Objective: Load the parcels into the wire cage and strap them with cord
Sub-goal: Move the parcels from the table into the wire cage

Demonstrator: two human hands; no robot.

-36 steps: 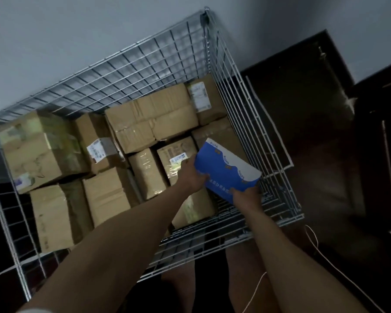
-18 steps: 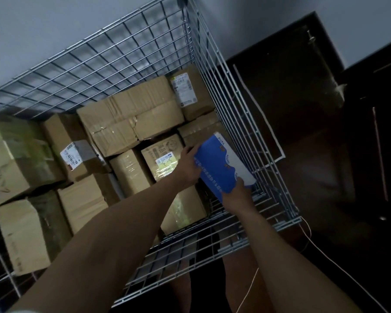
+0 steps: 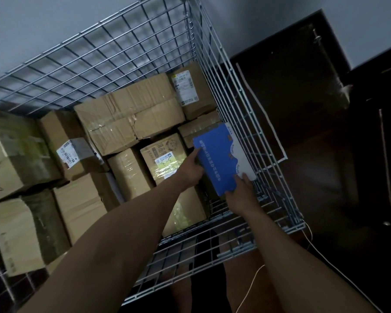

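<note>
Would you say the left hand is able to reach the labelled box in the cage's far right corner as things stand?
Probably yes. The labelled box lies uncovered and the cage is open above. The left hand is only against the blue box, which the right hand holds.
</note>
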